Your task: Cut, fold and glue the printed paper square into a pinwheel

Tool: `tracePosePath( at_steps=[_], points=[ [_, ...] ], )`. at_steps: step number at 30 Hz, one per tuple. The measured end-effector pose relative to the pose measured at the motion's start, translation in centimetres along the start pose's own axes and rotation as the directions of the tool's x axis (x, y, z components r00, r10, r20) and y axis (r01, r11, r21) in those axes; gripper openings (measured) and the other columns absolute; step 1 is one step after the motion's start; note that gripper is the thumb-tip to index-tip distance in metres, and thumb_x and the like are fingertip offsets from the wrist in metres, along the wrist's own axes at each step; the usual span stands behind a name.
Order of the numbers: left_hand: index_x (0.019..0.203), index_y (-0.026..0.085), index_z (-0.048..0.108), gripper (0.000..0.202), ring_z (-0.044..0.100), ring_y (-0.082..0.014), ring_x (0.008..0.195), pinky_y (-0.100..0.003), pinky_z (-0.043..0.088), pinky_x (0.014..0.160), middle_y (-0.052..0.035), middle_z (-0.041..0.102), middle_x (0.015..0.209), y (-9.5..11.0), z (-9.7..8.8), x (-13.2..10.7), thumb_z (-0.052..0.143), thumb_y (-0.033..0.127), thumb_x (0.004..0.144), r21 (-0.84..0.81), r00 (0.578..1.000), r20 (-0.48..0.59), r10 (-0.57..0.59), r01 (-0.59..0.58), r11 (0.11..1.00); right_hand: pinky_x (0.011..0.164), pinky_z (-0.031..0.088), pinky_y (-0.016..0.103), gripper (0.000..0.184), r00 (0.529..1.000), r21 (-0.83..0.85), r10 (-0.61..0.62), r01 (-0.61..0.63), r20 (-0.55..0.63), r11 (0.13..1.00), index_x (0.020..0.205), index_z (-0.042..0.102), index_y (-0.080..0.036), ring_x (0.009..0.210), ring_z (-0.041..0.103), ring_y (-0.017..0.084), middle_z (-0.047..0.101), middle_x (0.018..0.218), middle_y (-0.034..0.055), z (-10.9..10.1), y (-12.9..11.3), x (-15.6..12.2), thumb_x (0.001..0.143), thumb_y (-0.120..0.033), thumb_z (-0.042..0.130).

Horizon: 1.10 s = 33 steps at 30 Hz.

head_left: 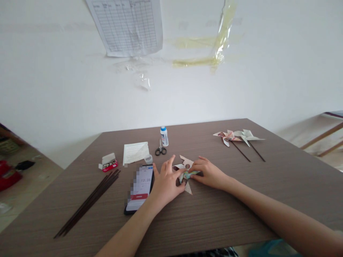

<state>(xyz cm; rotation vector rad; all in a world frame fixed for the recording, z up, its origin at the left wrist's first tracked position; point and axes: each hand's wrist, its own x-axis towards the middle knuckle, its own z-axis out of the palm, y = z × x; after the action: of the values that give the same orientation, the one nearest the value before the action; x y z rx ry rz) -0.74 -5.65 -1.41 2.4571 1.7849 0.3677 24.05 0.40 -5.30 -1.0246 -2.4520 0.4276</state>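
A folded paper pinwheel [185,170] lies flat on the brown table [241,200] near its middle. My left hand [166,182] rests on the pinwheel's left side, fingers spread and the thumb pressing the paper. My right hand [207,172] is curled over the pinwheel's right side, its fingertips pinching a folded flap toward the centre. Parts of the paper are hidden under both hands.
A phone [139,188] lies beside my left hand. Left of it are a bundle of dark sticks [89,201] and a small red box [108,163]. Behind are a paper sheet [135,152], scissors [160,149] and a glue bottle [164,136]. Two finished pinwheels on sticks [239,137] lie at the right.
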Motion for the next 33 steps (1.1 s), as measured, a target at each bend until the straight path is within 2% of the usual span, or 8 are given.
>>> tracePosePath(
  at_steps=[7, 14, 18, 23, 28, 33],
  points=[
    [0.132, 0.044, 0.094, 0.036, 0.057, -0.0576, 0.165, -0.1, 0.028, 0.135, -0.01, 0.052, 0.19, 0.04, -0.16, 0.05, 0.088, 0.035, 0.098, 0.011, 1.0, 0.017, -0.001, 0.0, 1.0, 0.137, 0.048, 0.065, 0.02, 1.0, -0.004, -0.011, 0.011, -0.007, 1.0, 0.121, 0.092, -0.033, 0.117, 0.085, 0.031, 0.09, 0.118, 0.0066, 0.05, 0.07, -0.03, 0.106, -0.023, 0.083],
    [0.128, 0.042, 0.095, 0.031, 0.057, -0.0543, 0.166, -0.099, 0.025, 0.136, -0.0109, 0.052, 0.191, 0.31, -0.51, 0.01, 0.091, 0.034, 0.099, 0.021, 1.0, 0.026, -0.011, 0.01, 1.0, 0.137, 0.048, 0.066, 0.019, 1.0, -0.003, -0.009, 0.009, -0.006, 1.0, 0.122, 0.091, -0.031, 0.118, 0.085, 0.031, 0.091, 0.12, 0.0077, 0.16, 0.2, -0.08, 0.106, -0.024, 0.083],
    [0.131, 0.042, 0.094, 0.034, 0.057, -0.0536, 0.166, -0.098, 0.024, 0.137, -0.0124, 0.052, 0.19, 0.2, -0.39, -0.04, 0.092, 0.036, 0.098, 0.012, 1.0, 0.022, -0.016, 0.016, 1.0, 0.137, 0.047, 0.066, 0.018, 1.0, -0.006, -0.017, 0.017, 0.004, 1.0, 0.123, 0.091, -0.031, 0.118, 0.085, 0.03, 0.09, 0.121, 0.0072, 0.1, 0.29, -0.09, 0.108, -0.026, 0.083],
    [0.137, 0.045, 0.093, 0.039, 0.057, -0.0525, 0.167, -0.099, 0.022, 0.136, -0.0101, 0.053, 0.191, 0.3, -0.38, -0.03, 0.091, 0.033, 0.1, 0.018, 0.999, 0.036, -0.005, 0.005, 1.0, 0.138, 0.047, 0.064, 0.02, 1.0, 0.003, 0.01, -0.01, 0.005, 1.0, 0.121, 0.092, -0.033, 0.12, 0.085, 0.032, 0.09, 0.12, 0.007, -0.07, -0.08, -0.05, 0.106, -0.022, 0.084],
    [0.137, 0.048, 0.092, 0.04, 0.056, -0.0504, 0.169, -0.096, 0.023, 0.137, -0.0088, 0.052, 0.191, 0.29, -0.44, 0.14, 0.093, 0.036, 0.099, 0.035, 0.998, 0.059, -0.021, 0.019, 0.999, 0.138, 0.046, 0.07, 0.021, 1.0, 0.009, 0.009, -0.009, 0.018, 1.0, 0.123, 0.092, -0.029, 0.121, 0.085, 0.032, 0.09, 0.121, 0.0089, -0.05, -0.06, -0.05, 0.106, -0.019, 0.083],
    [0.138, 0.044, 0.093, 0.036, 0.053, -0.0521, 0.171, -0.098, 0.021, 0.137, -0.0122, 0.047, 0.195, 0.27, -0.55, 0.15, 0.089, 0.039, 0.103, 0.048, 0.996, 0.085, -0.02, 0.016, 0.999, 0.138, 0.046, 0.068, 0.019, 1.0, 0.007, 0.005, -0.005, -0.001, 1.0, 0.122, 0.093, -0.03, 0.119, 0.086, 0.033, 0.09, 0.121, 0.0084, 0.09, 0.18, -0.09, 0.106, -0.023, 0.085]
  ],
)
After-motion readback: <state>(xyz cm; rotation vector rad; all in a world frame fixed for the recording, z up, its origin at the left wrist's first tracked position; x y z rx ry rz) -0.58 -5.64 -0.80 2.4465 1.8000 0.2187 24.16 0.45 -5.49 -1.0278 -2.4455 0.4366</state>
